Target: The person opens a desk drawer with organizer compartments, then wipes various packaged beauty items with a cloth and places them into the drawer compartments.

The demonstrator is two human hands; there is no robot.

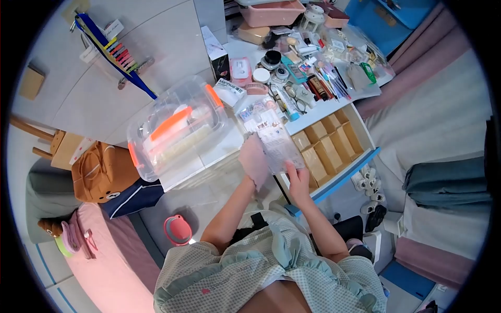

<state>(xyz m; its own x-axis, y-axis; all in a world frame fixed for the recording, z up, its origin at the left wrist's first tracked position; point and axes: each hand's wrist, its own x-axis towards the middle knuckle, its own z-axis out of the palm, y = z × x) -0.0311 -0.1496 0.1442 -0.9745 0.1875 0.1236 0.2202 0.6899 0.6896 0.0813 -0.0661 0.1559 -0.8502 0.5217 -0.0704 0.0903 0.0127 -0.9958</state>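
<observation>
My right hand [297,180] grips the lower end of a clear plastic packet [279,143] with printed white labelling, thumb on top. Pale pink cloth, perhaps a glove or a rag, covers my left hand [254,160], which lies against the packet's left edge. Its fingers are hidden under the cloth. Just right of the packet, a pulled-out drawer [371,156] holds brown cardboard dividers [329,154]. Beyond the packet, on the white desk, lie a pink comb-like item [256,88], a pair of glasses [299,106] and a clear tube with a blue cap [293,116].
A clear lidded storage box [177,128] with orange latches stands on the desk's left. Pens, cosmetics and jars crowd the desk's back, near a pink basket [271,13]. Below are a pink bin [178,229], a brown bear bag [104,172] and several shoes [368,182].
</observation>
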